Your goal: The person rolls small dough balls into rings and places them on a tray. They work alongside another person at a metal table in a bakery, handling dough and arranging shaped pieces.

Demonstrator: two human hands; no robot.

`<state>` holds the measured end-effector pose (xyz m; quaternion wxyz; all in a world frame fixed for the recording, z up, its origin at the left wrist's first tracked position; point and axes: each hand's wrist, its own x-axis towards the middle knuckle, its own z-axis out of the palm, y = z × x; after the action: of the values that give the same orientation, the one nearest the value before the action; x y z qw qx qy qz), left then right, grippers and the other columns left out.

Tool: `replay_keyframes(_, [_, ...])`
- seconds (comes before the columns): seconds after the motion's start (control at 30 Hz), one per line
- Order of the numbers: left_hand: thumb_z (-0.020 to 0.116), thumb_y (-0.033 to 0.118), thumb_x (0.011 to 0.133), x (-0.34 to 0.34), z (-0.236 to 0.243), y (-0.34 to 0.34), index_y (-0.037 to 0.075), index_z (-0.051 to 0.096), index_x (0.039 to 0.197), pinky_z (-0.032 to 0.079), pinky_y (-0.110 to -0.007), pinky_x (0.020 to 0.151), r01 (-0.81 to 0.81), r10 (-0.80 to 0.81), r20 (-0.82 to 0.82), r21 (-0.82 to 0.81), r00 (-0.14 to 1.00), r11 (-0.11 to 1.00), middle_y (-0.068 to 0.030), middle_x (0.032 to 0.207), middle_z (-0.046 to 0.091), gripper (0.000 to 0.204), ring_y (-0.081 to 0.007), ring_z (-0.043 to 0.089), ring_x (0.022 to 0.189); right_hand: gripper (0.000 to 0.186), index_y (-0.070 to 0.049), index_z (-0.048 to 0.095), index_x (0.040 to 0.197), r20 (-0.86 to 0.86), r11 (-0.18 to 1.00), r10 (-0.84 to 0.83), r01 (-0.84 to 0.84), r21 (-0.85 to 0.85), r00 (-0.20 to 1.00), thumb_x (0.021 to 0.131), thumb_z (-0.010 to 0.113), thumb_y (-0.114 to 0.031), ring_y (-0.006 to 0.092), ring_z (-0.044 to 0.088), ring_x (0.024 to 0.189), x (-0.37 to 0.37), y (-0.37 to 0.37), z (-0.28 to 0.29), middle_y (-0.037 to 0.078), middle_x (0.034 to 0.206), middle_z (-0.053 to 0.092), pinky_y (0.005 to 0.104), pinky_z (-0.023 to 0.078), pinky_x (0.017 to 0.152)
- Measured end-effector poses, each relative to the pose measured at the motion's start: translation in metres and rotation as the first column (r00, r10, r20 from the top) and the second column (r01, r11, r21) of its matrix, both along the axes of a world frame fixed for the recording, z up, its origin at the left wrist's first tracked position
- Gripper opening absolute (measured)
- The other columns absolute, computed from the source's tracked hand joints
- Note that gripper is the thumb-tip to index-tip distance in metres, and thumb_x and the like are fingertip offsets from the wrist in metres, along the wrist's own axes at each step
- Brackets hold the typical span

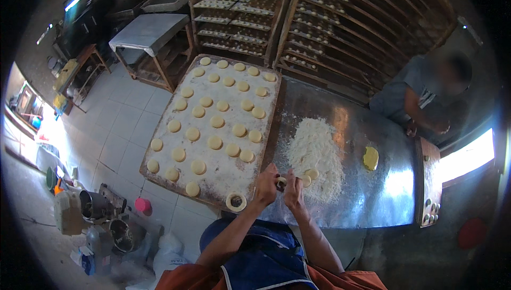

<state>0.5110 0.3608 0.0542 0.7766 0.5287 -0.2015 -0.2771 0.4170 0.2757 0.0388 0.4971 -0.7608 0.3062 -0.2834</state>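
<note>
My left hand (265, 185) and my right hand (293, 190) are close together over the front edge of the metal table, fingers bent and closed. Between them they hold a small piece of pale dough (281, 182) with something dark in its middle. Just right of my right hand, dough discs (312, 174) lie on a heap of white flour (314, 149). Left of my left hand, a round pale-rimmed thing (236, 201) with a dark middle rests at the board's near corner; whether it is a bowl cannot be made out.
A floured board (213, 122) to the left carries rows of dough rounds (215, 142). A yellow lump (370, 158) sits on the metal table (372, 199). Wooden racks (277, 23) with filled trays stand behind. At the far right, another person (410, 90) works beside a narrow board (428, 178).
</note>
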Motion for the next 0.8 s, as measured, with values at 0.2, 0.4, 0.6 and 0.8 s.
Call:
replay_keyframes(0.2, [0.041, 0.04, 0.103, 0.012, -0.028, 0.018, 0.009, 0.046, 0.082, 0.046, -0.045, 0.066, -0.182, -0.134, -0.636, -0.406, 0.76, 0.896, -0.0096, 0.076, 0.054, 0.038, -0.0332, 0.056, 0.069, 0.062, 0.005, 0.068, 0.088, 0.011, 0.989, 0.059, -0.06, 0.136, 0.998, 0.109, 0.036, -0.044, 0.0472, 0.061, 0.071, 0.024, 0.035, 0.06, 0.027, 0.072, 0.064, 0.0512, 0.048, 0.068])
replay_keyframes(0.4, [0.038, 0.023, 0.102, 0.022, -0.01, 0.036, 0.006, 0.048, 0.081, 0.044, -0.046, 0.059, -0.231, 0.171, 0.527, 0.049, 0.833, 0.972, -0.0149, 0.071, 0.05, 0.029, -0.0382, 0.055, 0.063, 0.066, 0.003, 0.07, 0.092, -0.119, 0.952, 0.303, -0.307, -0.015, 0.946, 0.109, 0.031, -0.048, 0.039, 0.069, 0.072, 0.03, 0.046, 0.082, 0.025, 0.074, 0.067, 0.0457, 0.05, 0.069])
replay_keyframes(0.6, [0.038, 0.026, 0.103, 0.02, 0.02, 0.056, 0.002, 0.052, 0.081, 0.042, -0.043, 0.056, -0.378, 0.201, 0.638, 0.152, 0.743, 0.913, -0.019, 0.064, 0.052, 0.036, -0.0346, 0.052, 0.058, 0.049, 0.004, 0.069, 0.098, 0.179, 0.922, 0.295, -0.328, 0.204, 0.939, 0.104, 0.045, -0.039, 0.0305, 0.069, 0.077, 0.027, 0.053, 0.055, 0.019, 0.085, 0.073, 0.042, 0.053, 0.072])
replay_keyframes(0.8, [0.033, 0.033, 0.107, 0.067, 0.023, 0.067, 0.0, 0.061, 0.088, 0.043, -0.055, 0.059, -0.403, 0.254, 0.329, 0.544, 0.91, 0.736, -0.0228, 0.064, 0.057, 0.046, -0.0439, 0.054, 0.058, 0.033, 0.002, 0.063, 0.114, -0.281, 0.962, 0.271, -0.251, 0.107, 0.92, 0.089, 0.068, -0.018, 0.0397, 0.069, 0.091, 0.061, 0.051, 0.067, 0.022, 0.092, 0.069, 0.048, 0.054, 0.083])
